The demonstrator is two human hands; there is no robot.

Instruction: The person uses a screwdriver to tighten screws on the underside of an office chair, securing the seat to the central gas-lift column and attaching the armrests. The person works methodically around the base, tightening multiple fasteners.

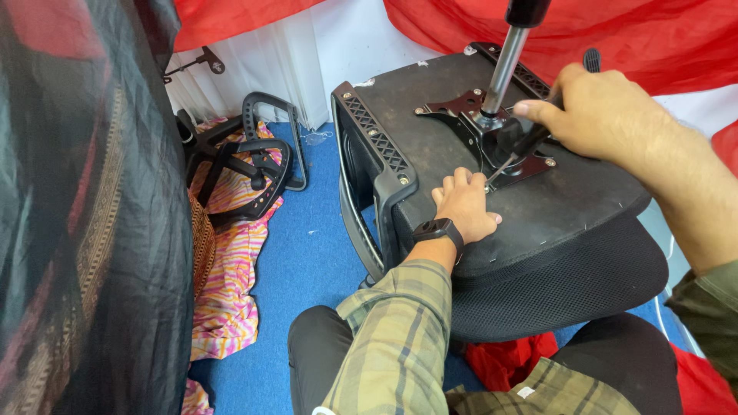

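1. Screwdriver (530, 138) sits in your right hand (607, 107), fingers wrapped around its handle, tip at the metal mounting plate (469, 104) on the upturned office chair seat (553, 207).
2. Keep your left hand (465, 206) pressed flat, fingers together, beside the plate.
3. Hold the shaft square to the screw, clear of the gas lift column (503, 69).

Loose black armrests (265, 157) are lying at ten o'clock on a pink-and-orange striped cloth (231, 284). Blue carpet (307, 253) is showing at centre. Red fabric (615, 31) is draping across twelve to two o'clock. Dark sheer cloth (84, 230) is hanging at nine o'clock. White wall panel (323, 54) is standing behind.
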